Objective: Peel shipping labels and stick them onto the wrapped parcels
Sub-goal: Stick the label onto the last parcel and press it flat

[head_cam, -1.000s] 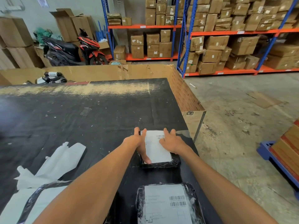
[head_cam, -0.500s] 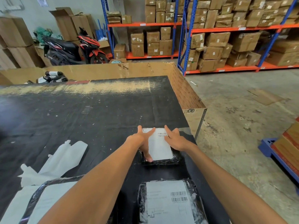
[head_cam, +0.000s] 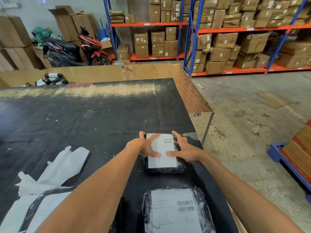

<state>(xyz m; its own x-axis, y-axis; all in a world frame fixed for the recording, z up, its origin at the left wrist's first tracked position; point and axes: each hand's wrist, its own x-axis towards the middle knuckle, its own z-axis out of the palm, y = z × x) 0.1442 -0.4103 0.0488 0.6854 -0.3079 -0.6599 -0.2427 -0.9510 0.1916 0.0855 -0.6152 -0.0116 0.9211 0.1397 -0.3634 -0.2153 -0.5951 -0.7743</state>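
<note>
A small parcel [head_cam: 166, 170] in black wrap lies near the right edge of the black table [head_cam: 84, 123], with a white shipping label [head_cam: 164, 155] stuck on its top. My left hand [head_cam: 145, 146] grips its left side, thumb on the label. My right hand [head_cam: 184, 148] grips its right side, thumb also on the label. A larger wrapped parcel [head_cam: 146, 214] with a barcode label [head_cam: 173, 211] sits closer to me. Peeled white backing papers [head_cam: 55, 170] lie to the left.
Another wrapped item [head_cam: 33, 211] is at the bottom left under my forearm. A big cardboard bin [head_cam: 193, 98] borders the table's far and right sides, with parcels [head_cam: 50, 79] inside. A scooter [head_cam: 74, 49], shelves of boxes [head_cam: 218, 46] and a blue pallet [head_cam: 276, 152] stand around.
My hands went from pressing flat on the label to wrapping around the small parcel's sides. The label's barcode, covered before, now shows.
</note>
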